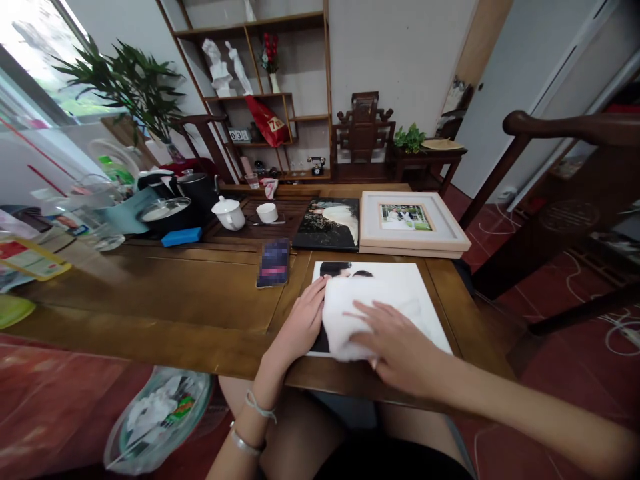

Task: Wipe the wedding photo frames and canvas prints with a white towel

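Observation:
A large photo print point(425, 293) lies flat on the wooden table point(165, 293) right in front of me. A white cloth point(350, 313) rests on the print. My right hand point(400, 347) lies flat on the cloth with its fingers stretched out. My left hand point(300, 320) rests open on the print's left edge, fingers touching the cloth's side.
A phone point(273, 263) lies left of the print. Behind are a dark photo panel point(327, 223) and a framed photo point(413, 223). A tea tray with white teapot point(229, 213), cup and kettles sits further left. A dark wooden chair point(565, 193) stands at the right; a bin point(160, 417) sits below.

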Motion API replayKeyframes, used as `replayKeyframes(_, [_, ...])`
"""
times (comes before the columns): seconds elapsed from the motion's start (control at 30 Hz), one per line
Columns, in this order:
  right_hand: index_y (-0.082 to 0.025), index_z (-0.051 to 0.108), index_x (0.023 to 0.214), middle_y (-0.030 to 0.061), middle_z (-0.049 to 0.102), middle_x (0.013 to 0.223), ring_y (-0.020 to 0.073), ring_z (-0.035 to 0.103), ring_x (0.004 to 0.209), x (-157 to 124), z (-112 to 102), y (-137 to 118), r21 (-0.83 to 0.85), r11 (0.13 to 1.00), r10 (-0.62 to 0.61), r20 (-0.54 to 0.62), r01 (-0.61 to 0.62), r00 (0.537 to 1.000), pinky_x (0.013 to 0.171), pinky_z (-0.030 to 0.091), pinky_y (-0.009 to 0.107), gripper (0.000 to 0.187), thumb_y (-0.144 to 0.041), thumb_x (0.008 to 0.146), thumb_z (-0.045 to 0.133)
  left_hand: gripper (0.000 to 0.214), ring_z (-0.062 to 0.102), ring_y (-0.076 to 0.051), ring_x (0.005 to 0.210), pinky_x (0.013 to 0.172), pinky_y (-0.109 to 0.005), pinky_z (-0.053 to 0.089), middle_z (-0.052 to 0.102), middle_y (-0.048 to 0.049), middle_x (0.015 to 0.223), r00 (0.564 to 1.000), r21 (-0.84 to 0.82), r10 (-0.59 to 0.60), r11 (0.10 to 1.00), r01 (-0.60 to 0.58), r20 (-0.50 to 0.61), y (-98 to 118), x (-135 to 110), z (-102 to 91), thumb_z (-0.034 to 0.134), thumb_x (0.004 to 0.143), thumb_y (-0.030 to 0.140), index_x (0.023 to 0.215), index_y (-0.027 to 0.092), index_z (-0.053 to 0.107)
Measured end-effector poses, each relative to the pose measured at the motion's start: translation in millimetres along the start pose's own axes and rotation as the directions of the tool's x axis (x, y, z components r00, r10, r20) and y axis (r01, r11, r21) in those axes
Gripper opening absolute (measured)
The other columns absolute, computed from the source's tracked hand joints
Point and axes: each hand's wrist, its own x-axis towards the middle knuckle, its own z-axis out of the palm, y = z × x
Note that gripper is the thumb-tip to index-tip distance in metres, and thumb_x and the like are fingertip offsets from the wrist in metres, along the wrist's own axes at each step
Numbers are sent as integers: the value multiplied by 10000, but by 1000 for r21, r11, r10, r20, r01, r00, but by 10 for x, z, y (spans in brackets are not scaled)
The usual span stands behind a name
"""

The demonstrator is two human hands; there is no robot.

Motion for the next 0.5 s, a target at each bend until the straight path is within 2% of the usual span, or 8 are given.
replayKeyframes(0.13, [-188,604,1186,157,575,1285,300,387,1314,459,-134,453,-109,986,113,-109,-125,988,1053,285,506,450,-86,763,490,448,279,-211,1419,1170,-480,239,344,-71,1522,1000,28,9,1000,-8,-15,-24,-1,19,287,987,259,1425,233,380])
replayKeyframes(0.23, [-165,618,1135,171,608,1203,300,475,1225,647,-209,591,-147,978,125,-135,-145,983,994,350,478,371,-101,805,462,454,274,-207,1421,1168,-483,242,341,-74,1522,1000,32,15,999,-15,-9,-24,-3,21,279,988,251,1432,231,367])
replayKeyframes(0.33, [-163,613,1152,167,586,1250,305,455,1245,571,-193,468,-152,980,110,-113,-126,988,1011,337,490,398,-87,790,466,449,280,-208,1419,1165,-489,245,353,-72,1516,999,29,20,999,-19,-26,-12,-7,18,290,985,255,1425,241,377])
replayKeyframes(0.43, [-172,608,1188,159,468,1410,343,323,1349,243,-68,126,-148,984,95,-24,-97,995,1069,262,545,459,-75,752,501,445,285,-204,1419,1168,-484,244,358,-67,1515,999,26,16,1000,-15,-30,1,-10,15,297,983,258,1419,248,384])
replayKeyframes(0.5, [-192,617,1180,153,396,1468,375,254,1378,-31,34,-140,-127,991,31,30,-27,999,1081,232,585,444,-125,746,548,448,286,-206,1418,1169,-482,243,357,-71,1516,1000,24,11,1000,-10,-21,10,-11,11,292,983,258,1422,239,381])
